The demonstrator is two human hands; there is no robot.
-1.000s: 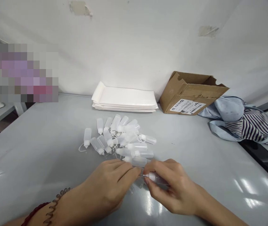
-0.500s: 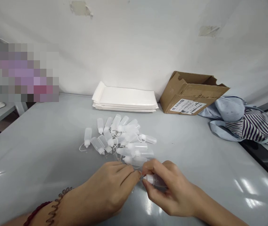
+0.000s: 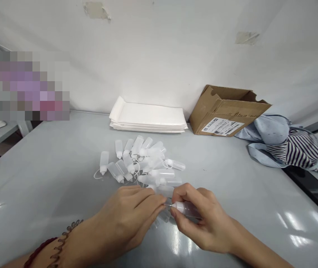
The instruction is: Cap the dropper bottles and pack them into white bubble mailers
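My right hand (image 3: 203, 217) is closed around a small translucent squeeze bottle (image 3: 188, 209), which lies sideways with its white nozzle toward the left. My left hand (image 3: 131, 216) has its fingers pressed together just left of that nozzle. A thin, pale piece shows between the left fingertips and the nozzle; what the left fingers grip is mostly hidden. Just beyond both hands lies a loose pile of similar bottles (image 3: 163, 173), several with thin looped straps. The left hand covers part of the nearest bottles.
A stack of white padded envelopes (image 3: 150, 115) lies against the wall. To its right stands an open cardboard box (image 3: 228, 111) with a label. A light blue and striped cloth bundle (image 3: 290, 143) rests at the right edge of the grey table (image 3: 49, 163).
The held bottle's nozzle has moved slightly up, and more of the bottle shows. My left fingers have straightened a little beside it. The pile has not moved.
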